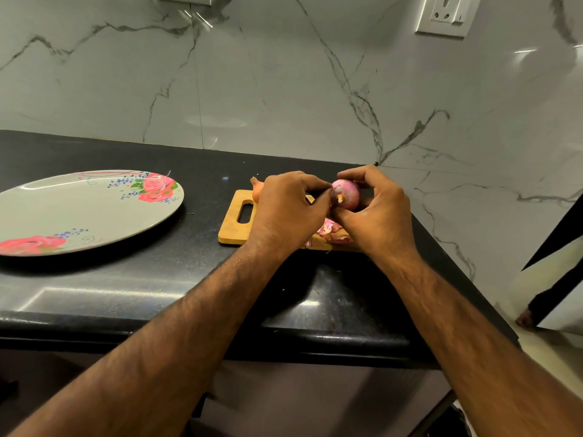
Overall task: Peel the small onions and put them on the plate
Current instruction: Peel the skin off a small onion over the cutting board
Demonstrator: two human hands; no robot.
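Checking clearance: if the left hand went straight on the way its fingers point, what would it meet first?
The left hand points at the onion gripped by the right hand; its fingers seem to touch it, though depth is unclear.

A wooden cutting board point(232, 231) with a handle slot lies on the black counter point(126, 294), towards its right end. Behind runs a white marble wall point(284, 89), with a socket point(444, 14) at far right.

Over a wooden cutting board point(235, 227) strewn with pink peels point(328, 230), the right hand point(378, 216) grips a small onion point(347, 193) while the left hand point(290, 209) pinches its root end, a flowered plate point(79, 212) well to the left.
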